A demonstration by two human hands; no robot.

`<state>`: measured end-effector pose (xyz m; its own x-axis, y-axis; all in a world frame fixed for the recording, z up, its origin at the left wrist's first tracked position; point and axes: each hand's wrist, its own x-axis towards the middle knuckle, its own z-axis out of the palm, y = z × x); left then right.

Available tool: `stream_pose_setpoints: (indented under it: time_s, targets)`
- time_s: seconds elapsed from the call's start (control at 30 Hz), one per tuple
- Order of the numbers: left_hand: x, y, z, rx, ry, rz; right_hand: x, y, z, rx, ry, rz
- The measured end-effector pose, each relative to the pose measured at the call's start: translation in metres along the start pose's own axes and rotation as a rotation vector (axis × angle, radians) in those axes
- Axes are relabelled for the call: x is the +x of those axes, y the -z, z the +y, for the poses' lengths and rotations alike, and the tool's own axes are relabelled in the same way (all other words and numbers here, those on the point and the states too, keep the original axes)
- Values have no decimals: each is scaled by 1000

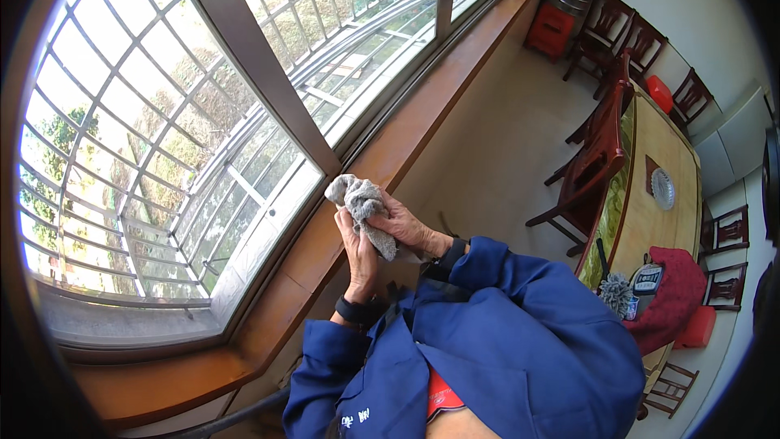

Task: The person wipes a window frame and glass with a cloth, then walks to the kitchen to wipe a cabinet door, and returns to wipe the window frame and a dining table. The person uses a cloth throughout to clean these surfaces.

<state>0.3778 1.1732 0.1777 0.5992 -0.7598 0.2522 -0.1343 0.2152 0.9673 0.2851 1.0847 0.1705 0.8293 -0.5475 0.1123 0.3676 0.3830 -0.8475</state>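
Observation:
A bunched grey cloth point(364, 204) is held between both my hands, just above the edge of the brown window sill point(304, 256). My left hand point(359, 253) grips it from the lower left, with the fingers pointing up. From the right, my right hand point(405, 222) is closed around the folded middle, and a loose end of the cloth hangs down between the two hands. Both wrists wear black bands below blue sleeves. Beside the cloth stands the metal frame of the sliding window point(317, 149).
Metal security bars point(140, 42) lie beyond the glass. At right stands a long table point(649, 146) with a glass dish point(662, 189), a duster point(615, 294) and a dark red cloth point(673, 286). Wooden chairs point(585, 177) line it. A red cabinet point(550, 29) is at the far end.

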Motion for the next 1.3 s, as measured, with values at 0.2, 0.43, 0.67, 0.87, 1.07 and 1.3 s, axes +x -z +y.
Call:
stream_pose_setpoints:
  time_s: [0.2, 0.43, 0.67, 0.87, 1.07, 1.3]
  targets:
    - [-32, 43, -9, 210, 234, -255, 21, 8, 19, -246, 17, 154]
    - [-36, 52, -62, 1166, 181, 1, 85, 60, 30, -1541, 468, -149]
    - [14, 5, -112, 1296, 122, 254, 102, 151, 39, -1667, 426, -274]
    - [38, -7, -147, 1484, 237, 497, 158, 336, -56, -1842, 292, 94]
    - [50, -12, -166, 1581, 414, 682, 219, 515, -156, -2036, 86, 537]
    - [54, -21, -162, 1728, 403, 654, 292, 637, -203, -2216, -187, 803]
